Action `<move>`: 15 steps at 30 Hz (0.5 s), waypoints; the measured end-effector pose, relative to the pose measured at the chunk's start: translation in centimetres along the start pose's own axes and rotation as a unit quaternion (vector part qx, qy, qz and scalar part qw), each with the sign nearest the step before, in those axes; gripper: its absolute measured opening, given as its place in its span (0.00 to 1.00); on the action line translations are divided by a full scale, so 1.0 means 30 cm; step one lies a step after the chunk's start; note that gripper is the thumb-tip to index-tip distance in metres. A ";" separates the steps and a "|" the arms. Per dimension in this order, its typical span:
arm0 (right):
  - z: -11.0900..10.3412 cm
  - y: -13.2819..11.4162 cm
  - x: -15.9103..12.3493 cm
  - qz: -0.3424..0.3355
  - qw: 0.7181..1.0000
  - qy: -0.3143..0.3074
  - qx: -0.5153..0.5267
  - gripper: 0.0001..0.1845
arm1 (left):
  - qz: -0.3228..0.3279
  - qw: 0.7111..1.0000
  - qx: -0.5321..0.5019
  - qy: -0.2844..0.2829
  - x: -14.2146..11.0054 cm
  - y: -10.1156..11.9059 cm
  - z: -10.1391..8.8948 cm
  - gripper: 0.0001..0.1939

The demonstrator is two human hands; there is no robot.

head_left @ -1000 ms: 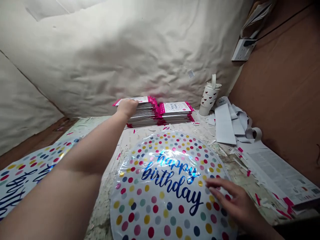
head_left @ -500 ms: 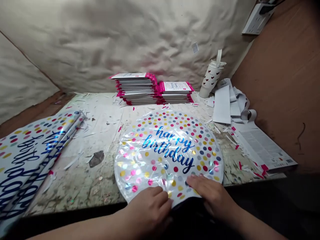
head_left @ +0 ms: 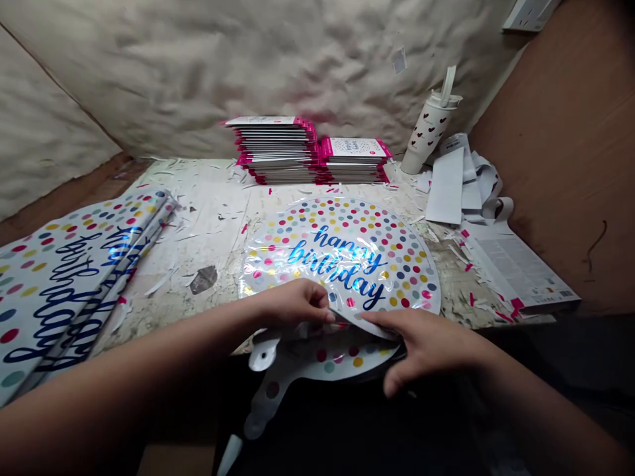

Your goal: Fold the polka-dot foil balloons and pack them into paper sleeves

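Packing workshop by the look of it. I'm at a scuffed worktable [head_left: 223, 241] littered with paper scraps [head_left: 516, 305]. Landmark: tumbler [head_left: 427, 132]. Left of it, two stacks of identical pink-edged packs [head_left: 278, 152]. Nearer me than it, my dotted sheet [head_left: 342, 254]; well left, more dotted sheets [head_left: 54, 271]. Just right of it, paper strips [head_left: 446, 188]. Behind it, crumpled wall covering [head_left: 198, 73]. Above right, socket [head_left: 532, 14].

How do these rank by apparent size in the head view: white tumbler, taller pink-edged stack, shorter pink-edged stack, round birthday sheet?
1. Round birthday sheet, nearest the camera of these
2. Taller pink-edged stack
3. Shorter pink-edged stack and white tumbler: too alike to rank
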State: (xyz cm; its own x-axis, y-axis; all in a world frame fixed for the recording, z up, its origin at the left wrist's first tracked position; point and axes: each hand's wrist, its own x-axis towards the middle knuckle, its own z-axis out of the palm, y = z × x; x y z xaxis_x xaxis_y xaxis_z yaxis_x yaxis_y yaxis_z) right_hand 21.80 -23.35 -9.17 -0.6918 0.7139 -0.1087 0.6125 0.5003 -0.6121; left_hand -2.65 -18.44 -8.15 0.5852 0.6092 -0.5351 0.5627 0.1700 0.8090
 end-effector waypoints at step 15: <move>0.145 -0.024 -0.016 -0.056 0.968 0.230 -0.084 0.30 | 0.174 0.896 0.376 0.157 -0.205 -0.235 -0.227 0.27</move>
State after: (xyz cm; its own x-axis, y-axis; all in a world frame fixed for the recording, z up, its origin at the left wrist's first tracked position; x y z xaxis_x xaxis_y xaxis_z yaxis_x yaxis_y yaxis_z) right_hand 20.03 -26.17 -12.08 -0.5374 0.7737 0.3356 0.6240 0.6325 -0.4589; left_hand -14.17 -18.10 -8.90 0.6751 0.7319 -0.0921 0.6818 -0.5713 0.4569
